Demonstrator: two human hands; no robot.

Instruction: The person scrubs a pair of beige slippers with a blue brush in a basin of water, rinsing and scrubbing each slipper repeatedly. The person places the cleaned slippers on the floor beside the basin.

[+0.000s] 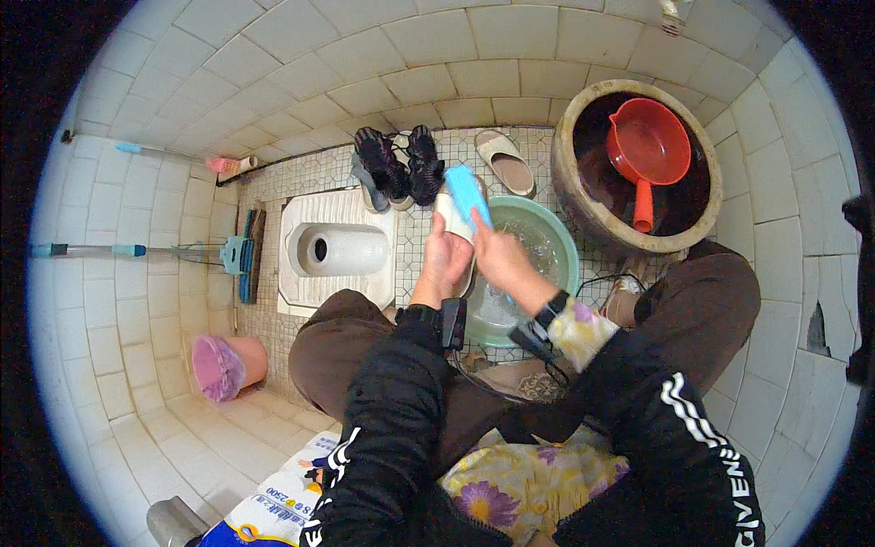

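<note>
My left hand (446, 260) grips a cream slipper (450, 213) at the left edge of a green plastic basin (569, 239). In my right hand (504, 258) is a light blue scrubbing brush (467, 191), laid against the slipper. The brush covers part of the slipper, and its bristles are hidden. Water and some suds fill the bottom of the basin, partly behind my right forearm. A matching cream slipper (506, 163) lies on the mosaic floor beyond the basin.
A squat toilet (338, 251) is set in the floor at left. Black shoes (400, 164) stand by the wall. A red dipper (649, 143) rests in a large round vat (567, 178) at right. At far left are a mop (239, 255) and a pink bin (246, 362).
</note>
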